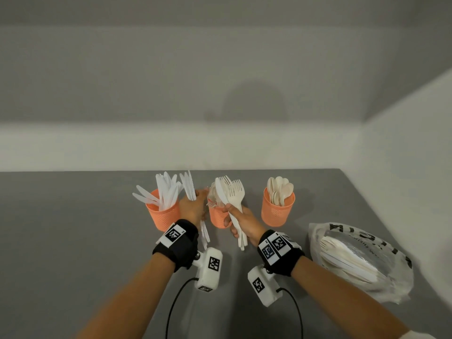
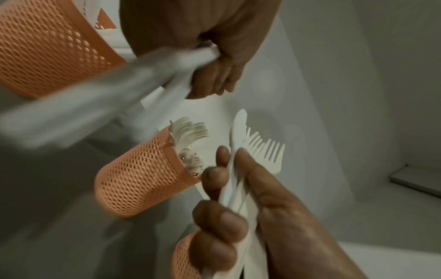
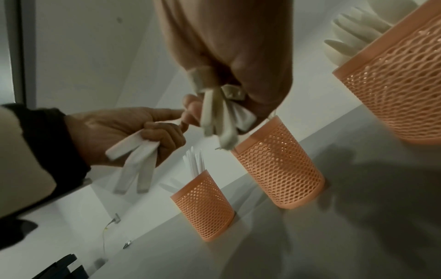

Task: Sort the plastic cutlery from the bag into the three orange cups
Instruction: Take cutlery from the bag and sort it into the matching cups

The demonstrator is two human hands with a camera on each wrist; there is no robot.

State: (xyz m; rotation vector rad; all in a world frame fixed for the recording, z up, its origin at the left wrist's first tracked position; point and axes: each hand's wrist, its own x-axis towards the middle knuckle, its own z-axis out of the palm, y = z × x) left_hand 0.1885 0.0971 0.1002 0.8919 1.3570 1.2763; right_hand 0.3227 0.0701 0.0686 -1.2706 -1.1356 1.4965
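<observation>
Three orange mesh cups stand in a row: the left cup (image 1: 162, 215) holds white knives, the middle cup (image 1: 217, 218) forks, the right cup (image 1: 277, 211) spoons. My left hand (image 1: 194, 204) grips a few white knives (image 1: 188, 185) upright between the left and middle cups. My right hand (image 1: 236, 217) grips a bundle of forks with one knife (image 1: 232, 194) in front of the middle cup. In the right wrist view the left hand (image 3: 133, 128) pinches the knife handles (image 3: 136, 158) close to the right hand's bundle (image 3: 219, 117). The bag (image 1: 359, 260) lies at the right with cutlery inside.
The grey table (image 1: 73, 228) ends at a white wall behind the cups and another wall on the right, close to the bag. Wrist camera cables (image 1: 176, 299) hang below my forearms.
</observation>
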